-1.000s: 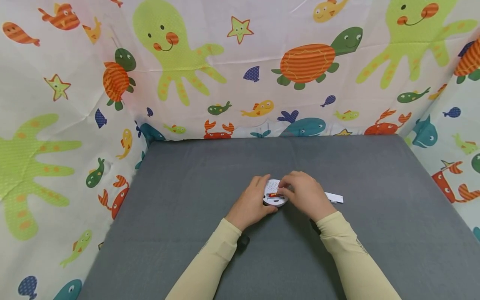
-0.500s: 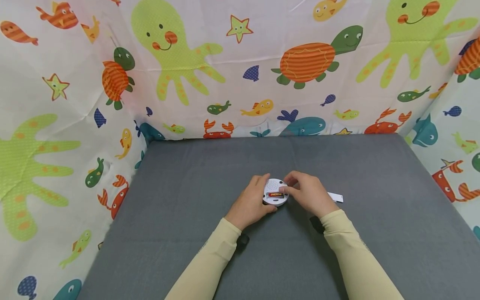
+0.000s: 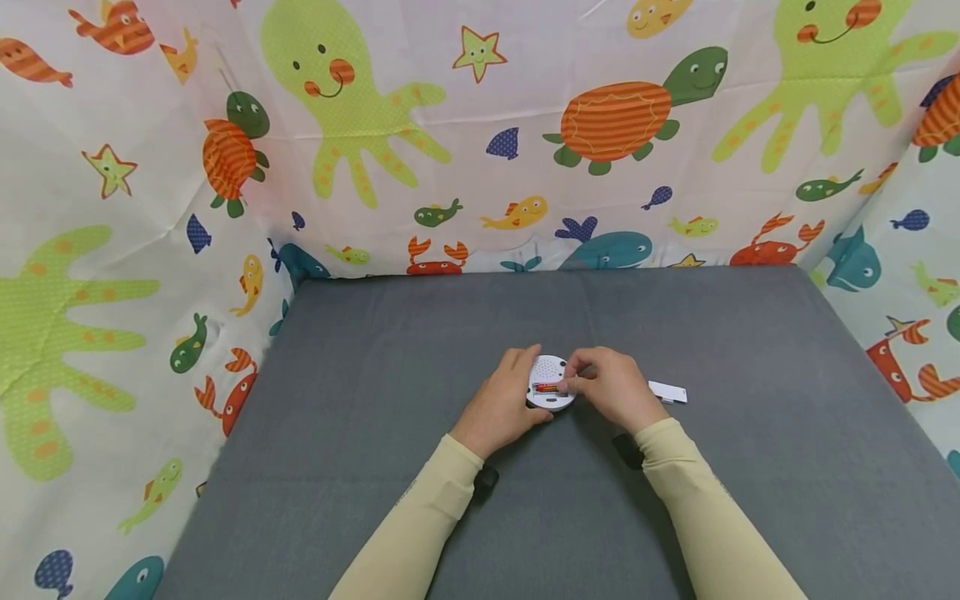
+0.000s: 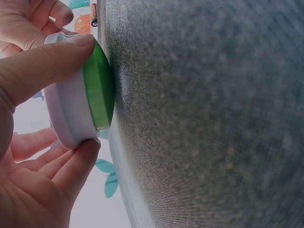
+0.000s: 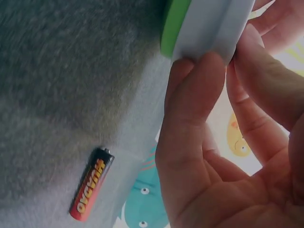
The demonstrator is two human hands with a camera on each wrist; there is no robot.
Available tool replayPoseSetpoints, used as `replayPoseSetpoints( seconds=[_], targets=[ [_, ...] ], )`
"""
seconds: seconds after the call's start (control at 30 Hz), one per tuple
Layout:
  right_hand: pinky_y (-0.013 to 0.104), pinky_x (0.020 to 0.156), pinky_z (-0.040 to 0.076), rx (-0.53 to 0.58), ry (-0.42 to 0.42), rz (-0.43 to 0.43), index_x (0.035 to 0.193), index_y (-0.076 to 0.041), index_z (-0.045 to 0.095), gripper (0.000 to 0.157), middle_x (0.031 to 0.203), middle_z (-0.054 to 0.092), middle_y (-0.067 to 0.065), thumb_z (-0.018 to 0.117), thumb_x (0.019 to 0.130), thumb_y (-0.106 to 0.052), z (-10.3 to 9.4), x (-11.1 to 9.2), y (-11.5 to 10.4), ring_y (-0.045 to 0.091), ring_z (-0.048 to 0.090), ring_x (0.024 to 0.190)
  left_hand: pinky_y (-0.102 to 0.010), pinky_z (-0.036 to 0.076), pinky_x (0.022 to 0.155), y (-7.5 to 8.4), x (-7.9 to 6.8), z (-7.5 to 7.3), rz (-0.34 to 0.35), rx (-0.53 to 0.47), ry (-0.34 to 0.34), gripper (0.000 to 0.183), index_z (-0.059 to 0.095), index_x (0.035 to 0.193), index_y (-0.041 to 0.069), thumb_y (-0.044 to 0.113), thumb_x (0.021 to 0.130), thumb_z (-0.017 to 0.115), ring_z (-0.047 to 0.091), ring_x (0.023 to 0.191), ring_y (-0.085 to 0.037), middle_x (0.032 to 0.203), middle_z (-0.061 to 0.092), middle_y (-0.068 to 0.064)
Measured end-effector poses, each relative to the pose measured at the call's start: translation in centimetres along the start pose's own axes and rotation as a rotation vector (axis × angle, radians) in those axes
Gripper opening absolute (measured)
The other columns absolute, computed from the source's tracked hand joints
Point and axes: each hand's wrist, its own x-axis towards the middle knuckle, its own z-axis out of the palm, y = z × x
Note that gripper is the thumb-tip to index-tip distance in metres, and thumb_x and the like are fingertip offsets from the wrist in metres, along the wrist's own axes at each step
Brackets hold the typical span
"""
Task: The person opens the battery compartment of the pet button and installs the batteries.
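A round white device with a green underside lies face down on the grey table. Red batteries show in the slot on its white, holed face. My left hand grips its rim from the left, thumb near the front and fingers behind. On the opposite side, my right hand has its thumb on the white face by the slot's right end and curled fingers against the side wall. Part of the slot is hidden by that thumb. A loose black-and-red battery lies on the cloth near the right hand.
A small flat white piece lies on the grey cloth to the right of my right hand. Fabric walls printed with sea animals enclose the back and both sides.
My right hand first covers part of the slot, draws back to the device's right edge, then its fingertips come in again by the batteries' right end. The left hand keeps its grip.
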Motion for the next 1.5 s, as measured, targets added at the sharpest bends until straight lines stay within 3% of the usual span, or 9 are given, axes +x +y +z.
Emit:
replayPoseSetpoints(
  seconds=[0.33, 0.67, 0.93, 1.2, 1.37, 1.5],
  targets=[
    [0.038, 0.077, 0.049, -0.018, 0.076, -0.072, 0.090, -0.016, 0.080, 0.008, 0.102, 0.070, 0.011, 0.083, 0.095, -0.020, 0.6, 0.1, 0.0, 0.027, 0.064, 0.091, -0.039, 0.059, 0.105, 0.3, 0.0, 0.0, 0.026, 0.034, 0.028, 0.101, 0.037, 0.167, 0.011, 0.025, 0.085, 0.096, 0.066, 0.125, -0.023, 0.157, 0.051, -0.011],
    [0.034, 0.069, 0.046, 0.018, 0.098, 0.041, 0.096, -0.013, 0.067, 0.023, 0.101, 0.066, 0.010, 0.089, 0.091, -0.021, 1.0, 0.1, -0.6, 0.026, 0.063, 0.087, -0.041, 0.059, 0.106, 0.6, 0.2, -0.3, 0.005, 0.025, 0.001, 0.106, 0.033, 0.169, 0.013, 0.024, 0.084, 0.096, 0.067, 0.125, -0.025, 0.160, 0.048, -0.011],
    [0.034, 0.068, 0.047, -0.013, 0.072, 0.053, 0.098, -0.013, 0.067, 0.024, 0.101, 0.065, 0.010, 0.087, 0.093, -0.026, 1.0, 0.3, -0.6, 0.026, 0.061, 0.087, -0.040, 0.057, 0.109, 0.6, 0.3, -0.2, -0.028, 0.007, -0.006, 0.108, 0.030, 0.170, 0.012, 0.022, 0.085, 0.095, 0.064, 0.129, -0.025, 0.161, 0.047, -0.012],
    [0.039, 0.076, 0.054, -0.029, 0.068, 0.021, 0.111, -0.015, 0.073, 0.014, 0.112, 0.076, 0.009, 0.075, 0.104, -0.027, 0.0, 0.0, 0.5, 0.025, 0.066, 0.089, -0.043, 0.053, 0.115, 0.6, 0.3, 0.0, -0.082, -0.033, -0.030, 0.108, 0.029, 0.171, 0.014, 0.024, 0.086, 0.095, 0.060, 0.136, -0.024, 0.163, 0.046, -0.009],
    [0.052, 0.089, 0.057, -0.093, 0.130, -0.025, 0.114, -0.011, 0.077, 0.013, 0.116, 0.076, 0.013, 0.067, 0.107, -0.017, -1.2, -0.3, 2.0, 0.031, 0.067, 0.098, -0.043, 0.052, 0.117, 0.6, 0.3, 0.0, -0.091, -0.052, -0.031, 0.108, 0.029, 0.171, 0.016, 0.023, 0.086, 0.095, 0.059, 0.138, -0.023, 0.163, 0.046, -0.008],
    [0.054, 0.088, 0.057, -0.167, 0.181, -0.033, 0.110, -0.008, 0.079, 0.012, 0.112, 0.076, 0.016, 0.069, 0.105, -0.009, -2.1, -0.7, 3.3, 0.033, 0.069, 0.097, -0.042, 0.053, 0.115, 0.4, 0.3, 0.0, -0.081, -0.061, -0.024, 0.108, 0.029, 0.171, 0.017, 0.022, 0.086, 0.095, 0.060, 0.137, -0.024, 0.163, 0.046, -0.007]
  ],
)
